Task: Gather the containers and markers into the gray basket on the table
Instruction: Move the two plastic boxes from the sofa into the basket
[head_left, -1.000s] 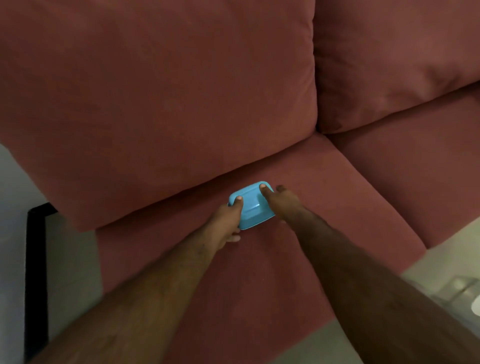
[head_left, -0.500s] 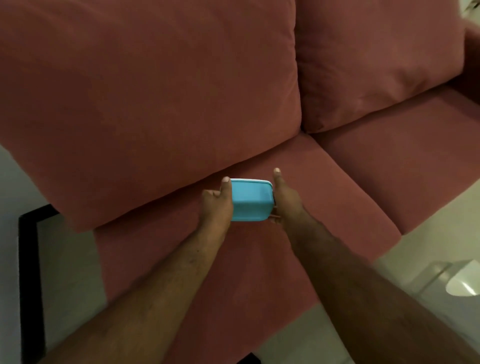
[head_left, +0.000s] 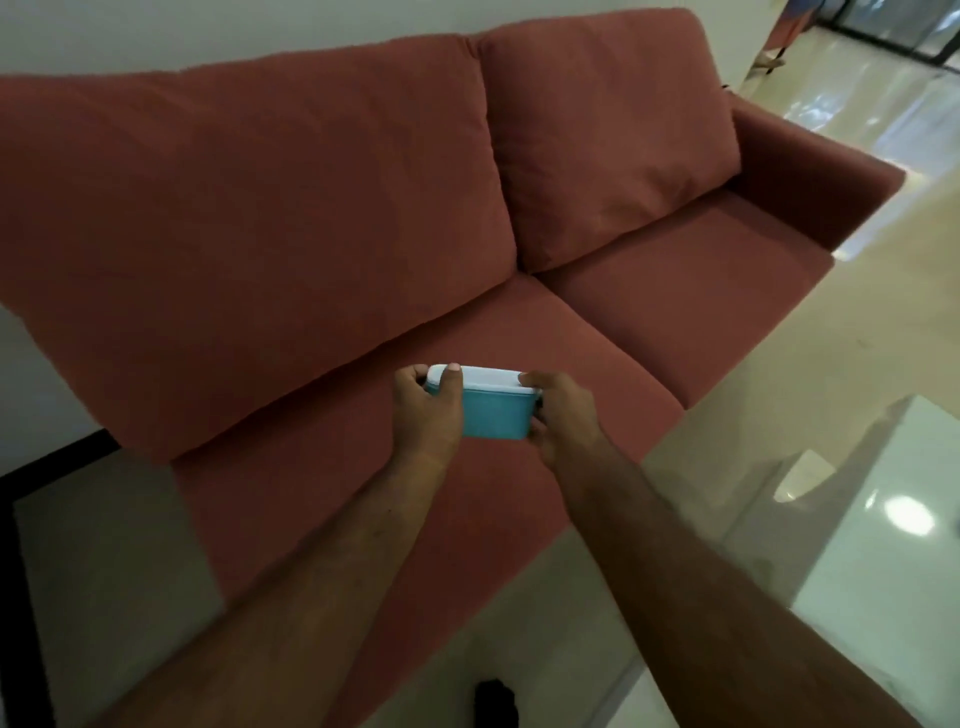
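Both the left hand (head_left: 428, 415) and right hand (head_left: 563, 421) are gripping the blue lidded container (head_left: 493, 415) above the red sofa (head_left: 311, 208), carrying it toward the unseen basket, probably rightward.

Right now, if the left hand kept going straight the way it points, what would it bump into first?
Probably the sofa's back cushion. The left hand points up and away, gripping the blue container above the seat cushion. Depth is unclear from one view.

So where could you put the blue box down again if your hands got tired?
The right seat cushion, between the armrest and the seam, is bare. The left seat cushion is bare too, under the blue box held by the left hand and right hand. No spot in view looks crowded.
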